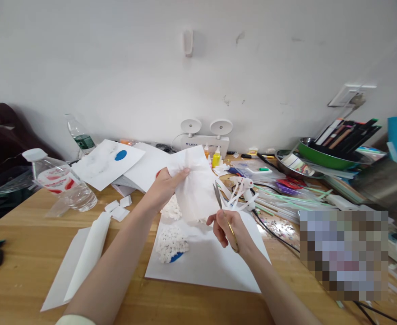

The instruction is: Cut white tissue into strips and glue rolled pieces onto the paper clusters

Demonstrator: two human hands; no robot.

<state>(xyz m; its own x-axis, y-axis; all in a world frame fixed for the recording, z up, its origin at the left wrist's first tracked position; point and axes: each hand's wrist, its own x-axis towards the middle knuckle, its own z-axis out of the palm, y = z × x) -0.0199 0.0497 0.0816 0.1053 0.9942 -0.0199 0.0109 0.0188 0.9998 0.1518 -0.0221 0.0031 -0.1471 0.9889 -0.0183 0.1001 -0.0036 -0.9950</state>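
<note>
My left hand [166, 184] pinches a thin, creased white tissue sheet [198, 196] between thumb and fingers, holding it raised above the table. Beside the sheet's right edge, my right hand [230, 228] grips a pair of gold-handled scissors [218, 195], blades pointing up and away from me. Whether the blades touch the tissue I cannot tell. Below lies a large white paper sheet [215, 268]. On its left rests a bumpy white crumbled piece [172, 241] with a blue patch [177, 257] at its lower edge. Another white bumpy piece [170, 208] is partly hidden behind the tissue.
Two plastic bottles, one with a red label [61, 180], stand left near loose papers [107, 164] and a folded white sheet [90, 253]. At right are a white glue gun [244, 183], a black cord, thin strips, and a green bowl [330, 153] with markers.
</note>
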